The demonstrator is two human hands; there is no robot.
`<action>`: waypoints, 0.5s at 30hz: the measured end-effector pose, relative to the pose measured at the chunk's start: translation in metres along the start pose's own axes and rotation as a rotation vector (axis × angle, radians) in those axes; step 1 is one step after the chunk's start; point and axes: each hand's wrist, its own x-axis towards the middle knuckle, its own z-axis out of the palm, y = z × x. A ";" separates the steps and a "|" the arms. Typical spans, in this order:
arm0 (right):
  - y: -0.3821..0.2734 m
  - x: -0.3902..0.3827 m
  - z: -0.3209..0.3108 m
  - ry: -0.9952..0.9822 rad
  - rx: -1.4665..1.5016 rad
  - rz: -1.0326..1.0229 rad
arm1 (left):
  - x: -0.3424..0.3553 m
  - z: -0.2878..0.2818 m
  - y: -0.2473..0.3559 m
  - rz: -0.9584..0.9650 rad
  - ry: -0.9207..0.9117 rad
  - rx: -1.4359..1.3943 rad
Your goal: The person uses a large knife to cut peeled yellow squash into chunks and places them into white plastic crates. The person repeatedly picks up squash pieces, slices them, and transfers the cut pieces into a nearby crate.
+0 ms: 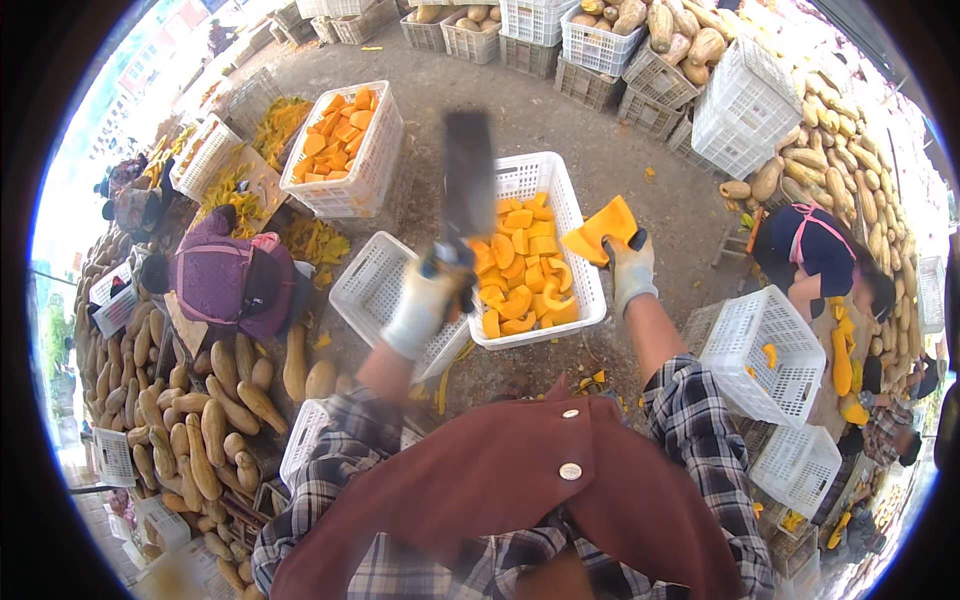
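Note:
My gloved left hand [423,300] is closed round the handle of a cleaver [468,175], its wide dark blade pointing up and away, blurred by motion. In my gloved right hand [630,265] is a piece of orange pumpkin [603,228], gripped at its right end. Between the two hands stands a white plastic crate [590,300] with many cut pumpkin chunks [525,270] inside. The pumpkin piece is above this crate's right rim, and the cleaver is over its left side.
Left of it sits another white crate [365,275]. Beyond, a stacked crate [390,140] holds pumpkin pieces. A person in purple [225,275] crouches at left, one in dark clothes [815,250] bends at right. Whole pumpkins [200,430] lie at left; a crate [765,355] stands at right.

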 end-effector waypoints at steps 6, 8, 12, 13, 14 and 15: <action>-0.020 -0.018 0.028 -0.487 0.373 -0.010 | -0.019 -0.022 0.026 0.362 0.288 0.076; 0.001 -0.028 0.004 -0.321 0.176 0.132 | 0.013 0.017 -0.035 0.087 0.050 0.289; 0.073 -0.081 -0.131 -0.025 0.052 0.312 | 0.068 0.033 -0.146 -0.338 -0.046 0.299; 0.096 -0.100 -0.171 0.048 0.005 0.329 | 0.076 0.027 -0.162 -0.332 -0.054 0.315; 0.119 -0.130 -0.212 0.168 -0.023 0.361 | 0.087 0.023 -0.171 -0.320 -0.080 0.377; 0.144 -0.169 -0.255 0.319 -0.019 0.406 | 0.096 0.019 -0.177 -0.396 -0.103 0.249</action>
